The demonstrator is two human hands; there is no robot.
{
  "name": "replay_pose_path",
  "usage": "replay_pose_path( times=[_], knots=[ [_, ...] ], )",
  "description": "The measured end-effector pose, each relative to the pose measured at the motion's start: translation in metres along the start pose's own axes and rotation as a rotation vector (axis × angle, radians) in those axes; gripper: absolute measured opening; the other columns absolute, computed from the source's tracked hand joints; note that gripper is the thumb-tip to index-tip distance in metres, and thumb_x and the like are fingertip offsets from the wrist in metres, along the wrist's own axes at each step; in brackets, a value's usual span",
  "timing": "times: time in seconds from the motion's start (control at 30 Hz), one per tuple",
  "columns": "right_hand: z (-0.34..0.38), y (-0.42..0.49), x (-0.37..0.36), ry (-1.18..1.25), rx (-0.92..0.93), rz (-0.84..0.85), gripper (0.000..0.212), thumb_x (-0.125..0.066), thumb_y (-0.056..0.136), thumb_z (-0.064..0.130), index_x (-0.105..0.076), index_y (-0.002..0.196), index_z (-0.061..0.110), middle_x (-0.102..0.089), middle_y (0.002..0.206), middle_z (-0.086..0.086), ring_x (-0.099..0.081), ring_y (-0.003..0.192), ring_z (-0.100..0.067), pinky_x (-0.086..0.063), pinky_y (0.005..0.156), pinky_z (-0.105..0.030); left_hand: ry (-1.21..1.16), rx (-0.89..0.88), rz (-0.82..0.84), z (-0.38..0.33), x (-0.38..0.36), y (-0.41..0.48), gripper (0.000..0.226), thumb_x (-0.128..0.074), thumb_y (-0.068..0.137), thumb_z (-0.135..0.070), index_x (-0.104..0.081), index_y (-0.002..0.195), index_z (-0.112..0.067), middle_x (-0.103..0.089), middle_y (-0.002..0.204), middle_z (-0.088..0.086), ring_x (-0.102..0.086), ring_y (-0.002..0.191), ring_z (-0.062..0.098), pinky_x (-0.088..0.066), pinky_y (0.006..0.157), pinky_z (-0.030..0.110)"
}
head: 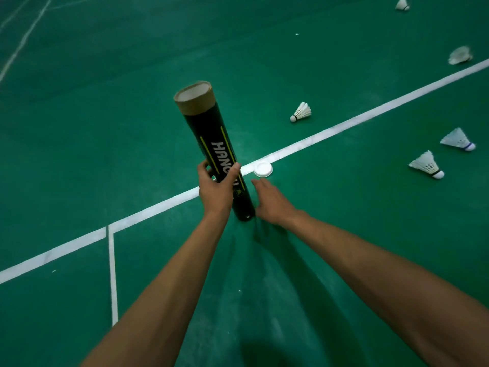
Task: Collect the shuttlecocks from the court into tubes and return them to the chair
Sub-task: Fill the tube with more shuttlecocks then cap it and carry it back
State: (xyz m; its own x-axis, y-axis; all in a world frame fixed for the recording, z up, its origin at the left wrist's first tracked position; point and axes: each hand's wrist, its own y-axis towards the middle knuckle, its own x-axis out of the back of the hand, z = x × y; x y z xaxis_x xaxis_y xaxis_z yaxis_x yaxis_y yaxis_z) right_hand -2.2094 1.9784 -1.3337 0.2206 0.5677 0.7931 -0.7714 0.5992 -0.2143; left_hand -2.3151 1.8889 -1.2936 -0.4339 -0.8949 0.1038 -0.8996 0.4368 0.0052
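Seen from the head camera, the left hand (pixel 215 189) grips a black tube (pixel 209 128) around its lower half, with the thumb on one side and the fingers curled on the other. The tube is tilted, its open cardboard mouth pointing up and away from the person. Its bottom end is low over the green court floor (pixel 105 144), next to a white line (pixel 370 112); I cannot tell if it really touches the floor.

The right hand (pixel 272 202) is just beside the bottom part of the tube and holds nothing. Its fingers are loosely stretched toward a white cap (pixel 263 169). The cap lies on the floor at the edge of the line, near the fingertips but apart from them.

Five shuttlecocks lie to the right, all well apart from the tube. The nearest shuttlecock (pixel 301 112) is beyond the line. The black-banded shuttlecock (pixel 426 165) and the blue-banded shuttlecock (pixel 457 140) are on the near side. The blurred shuttlecock (pixel 460 55) and the farthest shuttlecock (pixel 402 4) are beyond the line.
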Motion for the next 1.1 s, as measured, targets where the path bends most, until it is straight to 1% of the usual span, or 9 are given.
replay_pose_path(
  times=[0.2, 0.3, 0.47, 0.67, 0.77, 0.83, 0.93, 1.03, 1.1],
  knots=[
    [-0.026, 0.071, 0.006, -0.373, -0.047, 0.013, 0.074, -0.056, 0.095, 0.02, -0.021, 0.159, 0.026, -0.01, 0.168, -0.012, -0.016, 0.152, -0.043, -0.02, 0.121, -0.058, -0.284, 0.315, -0.153, 0.011, -0.003, 0.054, 0.059, -0.088, 0.079, -0.04, -0.048, 0.118, -0.021, -0.072, 0.111, 0.003, -0.072, 0.099, 0.02, -0.058, 0.097, 0.05],
    [-0.027, 0.106, 0.007, -0.493, -0.067, 0.012, 0.065, -0.043, 0.105, 0.029, -0.011, 0.161, 0.034, 0.006, 0.17, -0.005, 0.003, 0.155, -0.04, -0.008, 0.122, -0.063, -0.424, 0.495, -0.231, 0.019, 0.014, 0.077, 0.064, -0.086, 0.081, -0.043, -0.048, 0.127, -0.018, -0.069, 0.117, 0.004, -0.069, 0.103, 0.023, -0.055, 0.096, 0.059],
    [-0.03, 0.122, -0.02, -0.524, -0.065, 0.128, 0.076, -0.05, 0.103, 0.045, -0.003, 0.161, 0.032, 0.013, 0.17, -0.001, 0.013, 0.154, -0.04, -0.005, 0.12, -0.067, -0.39, 0.586, -0.249, 0.035, 0.041, 0.085, 0.065, -0.082, 0.085, -0.046, -0.048, 0.131, -0.016, -0.068, 0.124, 0.007, -0.066, 0.112, 0.029, -0.055, 0.089, 0.061],
    [-0.035, 0.12, -0.036, -0.489, 0.026, 0.042, 0.051, -0.057, 0.099, 0.023, -0.039, 0.147, 0.017, -0.032, 0.156, -0.01, -0.018, 0.145, -0.055, -0.011, 0.12, -0.064, -0.431, 0.638, -0.29, 0.047, 0.064, 0.083, 0.068, -0.079, 0.084, -0.056, -0.052, 0.131, -0.016, -0.066, 0.126, 0.007, -0.064, 0.116, 0.033, -0.057, 0.085, 0.065],
    [-0.037, 0.112, -0.037, -0.512, 0.153, -0.047, 0.042, -0.058, 0.09, 0.008, -0.047, 0.129, 0.019, -0.052, 0.132, -0.011, -0.048, 0.122, -0.043, -0.036, 0.109, -0.055, -0.506, 0.67, -0.314, 0.047, 0.07, 0.078, 0.075, -0.077, 0.083, -0.061, -0.049, 0.138, -0.019, -0.063, 0.129, 0.007, -0.062, 0.115, 0.036, -0.06, 0.071, 0.059],
    [-0.033, 0.104, -0.039, -0.498, 0.153, -0.144, 0.053, -0.062, 0.085, 0.003, -0.044, 0.131, 0.02, -0.048, 0.129, -0.014, -0.048, 0.115, -0.035, -0.043, 0.098, -0.05, -0.529, 0.676, -0.31, 0.045, 0.073, 0.073, 0.072, -0.074, 0.086, -0.061, -0.05, 0.139, -0.018, -0.064, 0.122, 0.007, -0.062, 0.113, 0.036, -0.06, 0.068, 0.055],
    [-0.025, 0.101, -0.038, -0.457, -0.06, -0.107, 0.079, -0.066, 0.087, 0.009, -0.026, 0.153, 0.023, -0.025, 0.153, -0.022, -0.032, 0.135, -0.046, -0.034, 0.109, -0.058, -0.544, 0.684, -0.291, 0.046, 0.077, 0.066, 0.065, -0.071, 0.088, -0.06, -0.054, 0.135, -0.018, -0.065, 0.113, 0.006, -0.061, 0.113, 0.036, -0.057, 0.075, 0.058],
    [-0.017, 0.101, -0.04, -0.452, -0.152, -0.046, 0.058, -0.062, 0.094, 0.022, -0.037, 0.145, 0.009, -0.037, 0.144, -0.026, -0.038, 0.13, -0.045, -0.039, 0.106, -0.05, -0.538, 0.67, -0.288, 0.044, 0.086, 0.063, 0.065, -0.072, 0.088, -0.06, -0.055, 0.135, -0.018, -0.065, 0.113, 0.006, -0.062, 0.107, 0.033, -0.059, 0.071, 0.055],
    [-0.014, 0.101, -0.043, -0.302, -0.22, -0.063, 0.06, -0.069, 0.091, 0.03, -0.04, 0.136, 0.002, -0.044, 0.135, -0.028, -0.045, 0.122, -0.043, -0.042, 0.101, -0.045, -0.542, 0.65, -0.31, 0.039, 0.092, 0.063, 0.067, -0.074, 0.087, -0.059, -0.053, 0.136, -0.018, -0.065, 0.112, 0.005, -0.064, 0.103, 0.032, -0.06, 0.066, 0.053]
  ],
)
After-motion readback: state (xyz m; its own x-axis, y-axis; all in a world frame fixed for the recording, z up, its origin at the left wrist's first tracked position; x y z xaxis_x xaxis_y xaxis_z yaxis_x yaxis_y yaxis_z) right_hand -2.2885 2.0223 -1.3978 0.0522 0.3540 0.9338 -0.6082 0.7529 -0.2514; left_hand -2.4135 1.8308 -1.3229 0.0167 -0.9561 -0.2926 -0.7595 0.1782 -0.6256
